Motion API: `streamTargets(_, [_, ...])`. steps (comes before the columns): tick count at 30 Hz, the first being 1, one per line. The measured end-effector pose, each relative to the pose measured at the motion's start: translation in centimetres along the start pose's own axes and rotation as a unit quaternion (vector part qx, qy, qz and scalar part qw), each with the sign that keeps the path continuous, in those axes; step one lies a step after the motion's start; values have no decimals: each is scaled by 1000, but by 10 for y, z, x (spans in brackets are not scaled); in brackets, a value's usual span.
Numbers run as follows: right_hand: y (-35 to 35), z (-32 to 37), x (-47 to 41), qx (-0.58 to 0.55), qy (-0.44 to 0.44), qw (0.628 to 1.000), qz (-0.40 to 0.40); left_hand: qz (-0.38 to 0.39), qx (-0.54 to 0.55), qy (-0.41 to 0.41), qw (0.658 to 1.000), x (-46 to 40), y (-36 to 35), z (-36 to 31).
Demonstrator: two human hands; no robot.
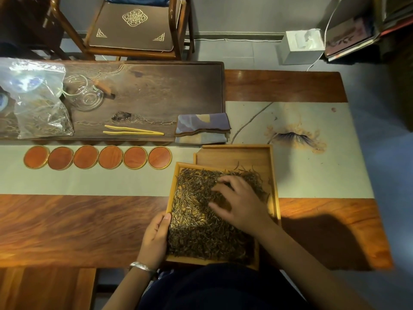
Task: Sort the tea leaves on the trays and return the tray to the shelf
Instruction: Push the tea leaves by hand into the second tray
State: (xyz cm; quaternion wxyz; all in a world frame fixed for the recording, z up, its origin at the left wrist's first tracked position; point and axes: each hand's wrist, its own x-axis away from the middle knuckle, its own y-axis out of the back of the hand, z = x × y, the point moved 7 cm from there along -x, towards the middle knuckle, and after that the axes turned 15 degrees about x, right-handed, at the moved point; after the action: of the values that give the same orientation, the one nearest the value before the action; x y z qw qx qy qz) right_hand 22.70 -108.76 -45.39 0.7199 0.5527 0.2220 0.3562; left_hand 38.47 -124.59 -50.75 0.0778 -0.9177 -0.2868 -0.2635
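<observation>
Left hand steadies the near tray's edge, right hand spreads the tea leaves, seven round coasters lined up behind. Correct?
Not quite: the head view shows six round coasters, not seven. The rest holds: the left hand grips the near tray by its left edge and the right hand rests spread on the tea leaves.

Tea leaves (201,220) in near tray (173,191), second tray (234,154) behind it, coasters (98,157) left, tongs (131,131) beyond coasters

Table (67,220) was glossy reddish wood, tray (171,193) matt pale wood, upper-left bag (40,104) crinkly clear plastic, runner (89,184) matt cloth.
</observation>
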Motion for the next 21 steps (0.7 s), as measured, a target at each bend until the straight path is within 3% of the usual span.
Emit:
streamTargets(4, [-12,18,-6,1,36,999,31,2,18,3,1000,1,-3,0])
streamTargets(21, [-8,-33,6,-26,-53,998,7,-9,-6,12,1000,-2,9,2])
